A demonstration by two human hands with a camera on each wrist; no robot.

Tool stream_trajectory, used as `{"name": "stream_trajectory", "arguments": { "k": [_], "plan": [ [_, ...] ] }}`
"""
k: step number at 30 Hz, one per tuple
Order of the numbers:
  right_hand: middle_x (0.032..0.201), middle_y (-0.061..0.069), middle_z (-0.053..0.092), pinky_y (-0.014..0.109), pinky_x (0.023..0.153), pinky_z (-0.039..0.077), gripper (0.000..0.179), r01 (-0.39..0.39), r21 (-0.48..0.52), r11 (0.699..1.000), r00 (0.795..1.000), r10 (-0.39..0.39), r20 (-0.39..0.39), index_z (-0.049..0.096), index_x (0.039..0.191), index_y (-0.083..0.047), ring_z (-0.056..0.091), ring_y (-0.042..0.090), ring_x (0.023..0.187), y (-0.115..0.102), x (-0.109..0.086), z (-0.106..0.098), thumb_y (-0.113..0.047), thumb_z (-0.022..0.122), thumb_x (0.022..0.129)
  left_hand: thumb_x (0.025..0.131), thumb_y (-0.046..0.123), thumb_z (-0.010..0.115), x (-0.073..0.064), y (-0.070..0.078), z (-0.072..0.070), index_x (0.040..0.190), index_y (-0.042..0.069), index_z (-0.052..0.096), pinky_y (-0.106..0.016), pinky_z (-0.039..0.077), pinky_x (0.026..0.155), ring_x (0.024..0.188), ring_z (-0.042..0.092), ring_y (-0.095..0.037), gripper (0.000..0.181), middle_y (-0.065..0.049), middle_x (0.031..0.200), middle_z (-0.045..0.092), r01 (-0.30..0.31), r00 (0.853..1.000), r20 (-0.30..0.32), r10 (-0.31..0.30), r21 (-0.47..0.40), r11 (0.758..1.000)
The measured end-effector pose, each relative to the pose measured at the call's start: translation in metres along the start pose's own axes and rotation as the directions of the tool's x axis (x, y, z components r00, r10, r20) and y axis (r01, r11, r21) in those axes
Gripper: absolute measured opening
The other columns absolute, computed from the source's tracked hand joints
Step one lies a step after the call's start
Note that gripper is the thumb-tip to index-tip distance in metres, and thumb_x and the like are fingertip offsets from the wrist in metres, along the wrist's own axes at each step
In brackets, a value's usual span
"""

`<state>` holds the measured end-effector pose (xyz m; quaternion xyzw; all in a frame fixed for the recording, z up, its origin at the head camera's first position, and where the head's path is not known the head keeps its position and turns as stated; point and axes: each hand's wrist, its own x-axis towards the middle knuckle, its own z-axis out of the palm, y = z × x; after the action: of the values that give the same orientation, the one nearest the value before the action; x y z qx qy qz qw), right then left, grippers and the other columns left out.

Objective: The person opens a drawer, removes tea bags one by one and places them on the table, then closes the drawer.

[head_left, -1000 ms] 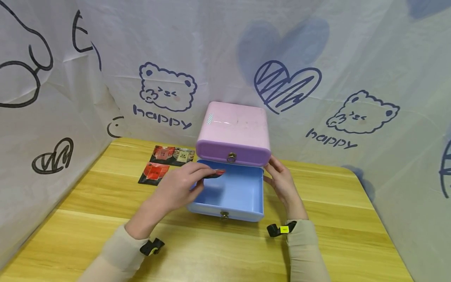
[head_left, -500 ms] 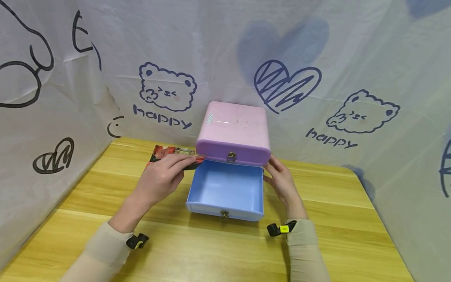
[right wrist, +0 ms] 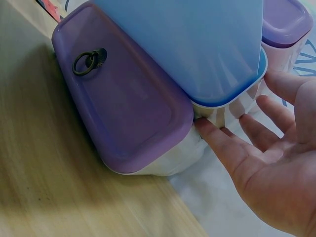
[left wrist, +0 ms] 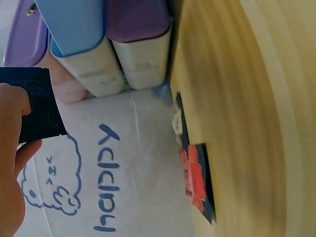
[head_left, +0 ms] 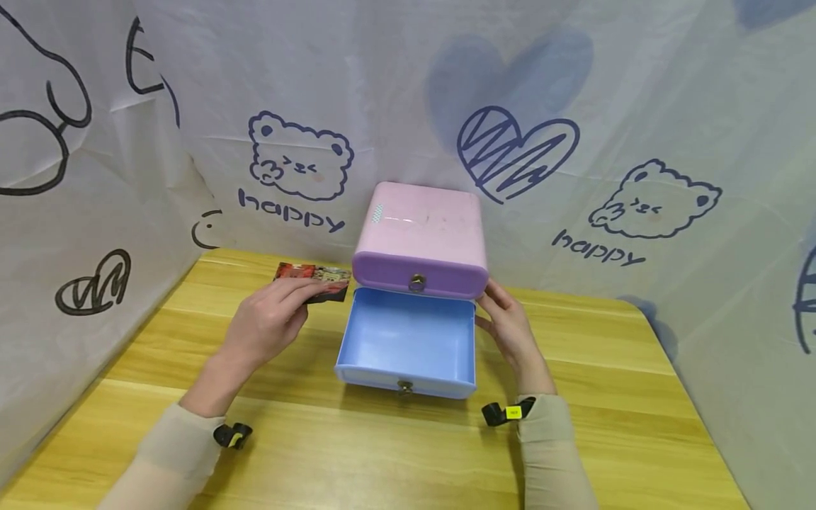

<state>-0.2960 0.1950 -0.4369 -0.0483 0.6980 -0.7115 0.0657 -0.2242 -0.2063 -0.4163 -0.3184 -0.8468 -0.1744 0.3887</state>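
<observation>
My left hand (head_left: 268, 319) pinches a small flat packet (head_left: 328, 296) left of the drawer unit. In the left wrist view, that packet's dark printed side (left wrist: 42, 108) faces the camera, apart from the table. Other packets lie below it, a red-and-black one (left wrist: 195, 175) and a pale-labelled one (left wrist: 178, 121); the hand partly hides them in the head view. The blue drawer (head_left: 408, 340) is pulled out beneath the pink top tier (head_left: 427, 223). My right hand (right wrist: 276, 163) rests extended fingers against the unit's right side, beside the blue drawer.
A shut purple bottom drawer (right wrist: 128, 98) with a ring pull sits under the blue one. The unit stands at the back of the wooden table (head_left: 382, 460), against a white curtain (head_left: 408, 92) with bear and heart drawings.
With the packet held, my left hand has moved left from above the blue drawer to over the packets on the table. My right hand has stayed at the unit's side.
</observation>
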Motion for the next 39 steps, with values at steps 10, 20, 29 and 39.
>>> {"name": "stream_trajectory", "arguments": {
  "k": [10,20,29,39],
  "plan": [
    [0.166,0.008,0.036,0.052,0.114,0.045,0.062,-0.006,-0.01,1.0,1.0,0.006,-0.003,0.038,0.162,-0.013,0.042,0.028,0.147,0.001,0.001,-0.001,-0.028,0.061,0.106,0.088,-0.005,0.071,-0.011,-0.014,0.009,0.123,0.002,0.071,-0.051,0.059,0.091,0.109,0.069,-0.034,0.036,-0.014,0.117,0.072,0.042,0.99,0.133,-0.045,0.024,0.999],
    [0.166,0.008,0.036,0.052,0.114,0.045,0.061,-0.004,-0.008,1.0,1.0,0.004,-0.008,0.039,0.161,-0.013,0.042,0.028,0.147,0.0,0.001,0.0,-0.028,0.061,0.106,0.094,-0.004,0.069,-0.017,-0.016,0.022,0.129,0.013,0.071,-0.051,0.06,0.09,0.111,0.071,-0.032,0.038,-0.011,0.122,0.073,0.179,0.908,0.374,-0.19,0.065,0.982],
    [0.166,0.008,0.036,0.052,0.114,0.045,0.061,-0.002,-0.008,1.0,1.0,0.002,-0.005,0.038,0.161,-0.012,0.042,0.028,0.147,0.002,0.001,-0.001,-0.027,0.06,0.107,0.09,-0.014,0.064,-0.024,-0.02,0.032,0.128,0.003,0.07,-0.051,0.058,0.095,0.113,0.069,-0.035,0.041,-0.015,0.124,0.072,0.174,0.841,0.497,-0.213,0.124,0.977],
    [0.167,0.008,0.036,0.051,0.114,0.045,0.061,-0.007,-0.015,1.0,1.0,0.007,-0.005,0.038,0.162,-0.013,0.042,0.028,0.147,0.001,0.002,-0.001,-0.028,0.059,0.107,0.098,-0.008,0.059,-0.023,-0.017,0.041,0.138,0.006,0.065,-0.053,0.056,0.098,0.122,0.066,-0.035,0.043,-0.016,0.133,0.069,0.241,0.767,0.593,-0.245,0.087,0.967]
  ]
}}
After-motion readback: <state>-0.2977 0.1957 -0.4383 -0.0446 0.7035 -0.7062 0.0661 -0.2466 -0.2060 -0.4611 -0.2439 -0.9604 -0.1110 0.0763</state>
